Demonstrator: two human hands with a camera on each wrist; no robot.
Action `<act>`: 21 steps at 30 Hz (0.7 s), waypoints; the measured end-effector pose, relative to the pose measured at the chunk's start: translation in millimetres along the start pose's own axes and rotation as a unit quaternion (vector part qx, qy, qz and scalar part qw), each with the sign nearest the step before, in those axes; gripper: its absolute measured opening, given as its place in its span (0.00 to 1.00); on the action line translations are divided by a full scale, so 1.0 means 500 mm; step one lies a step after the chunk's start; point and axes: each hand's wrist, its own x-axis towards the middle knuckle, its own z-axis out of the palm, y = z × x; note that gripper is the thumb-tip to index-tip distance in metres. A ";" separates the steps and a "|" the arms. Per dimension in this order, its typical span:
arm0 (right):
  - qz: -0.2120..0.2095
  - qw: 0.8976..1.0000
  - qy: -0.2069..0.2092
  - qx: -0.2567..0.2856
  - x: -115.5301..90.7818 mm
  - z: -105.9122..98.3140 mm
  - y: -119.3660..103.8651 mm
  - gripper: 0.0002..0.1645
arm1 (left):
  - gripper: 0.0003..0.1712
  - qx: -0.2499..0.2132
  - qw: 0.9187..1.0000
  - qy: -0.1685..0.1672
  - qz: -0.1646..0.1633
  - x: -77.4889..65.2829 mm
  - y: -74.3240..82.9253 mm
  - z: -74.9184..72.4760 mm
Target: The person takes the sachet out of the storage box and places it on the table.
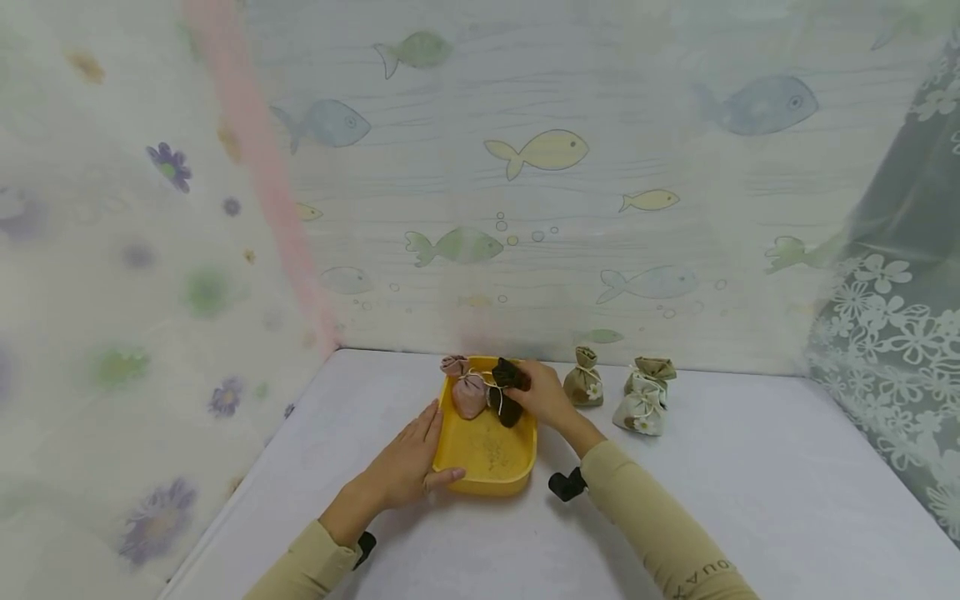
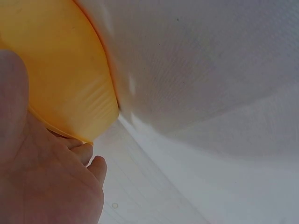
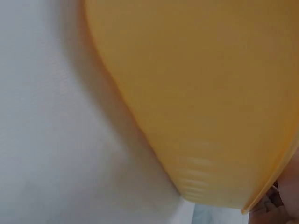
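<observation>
A yellow plastic bin (image 1: 480, 477) sits on the white table, its outer wall filling much of both wrist views. My left hand (image 1: 401, 460) lies along the bin's left side with fingers extended and the thumb at its front rim. At the far right of the bin, my right hand (image 1: 545, 395) pinches the gathered top of a dark brown drawstring pouch (image 1: 506, 409). Beside that pouch, a pink drawstring pouch (image 1: 469, 397) leans at the far left inside the bin. Most of my right hand is hidden in the right wrist view by the bin's wall.
Right of the bin stands an olive-brown pouch (image 1: 583, 387) with a small flower. Farther right, a light beige pouch (image 1: 641, 414) stands in front of another brownish pouch (image 1: 657, 367). A fish-patterned curtain (image 1: 540, 208) rises behind the table's back edge.
</observation>
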 end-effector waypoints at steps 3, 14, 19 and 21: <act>0.004 1.000 -0.003 -0.003 -0.003 -0.002 -0.002 0.18 | 0.60 -0.002 1.000 0.002 0.001 0.000 0.000 0.001; -0.002 1.000 -0.016 0.013 -0.007 -0.007 -0.008 0.17 | 0.59 -0.013 0.999 0.029 0.023 0.000 -0.008 0.009; -0.004 0.999 -0.027 0.035 -0.019 -0.012 -0.024 0.17 | 0.60 -0.016 0.999 0.034 0.029 0.002 -0.015 0.016; -0.005 0.998 -0.033 0.044 -0.025 -0.015 -0.033 0.17 | 0.60 -0.011 0.999 0.034 0.028 0.001 -0.018 0.021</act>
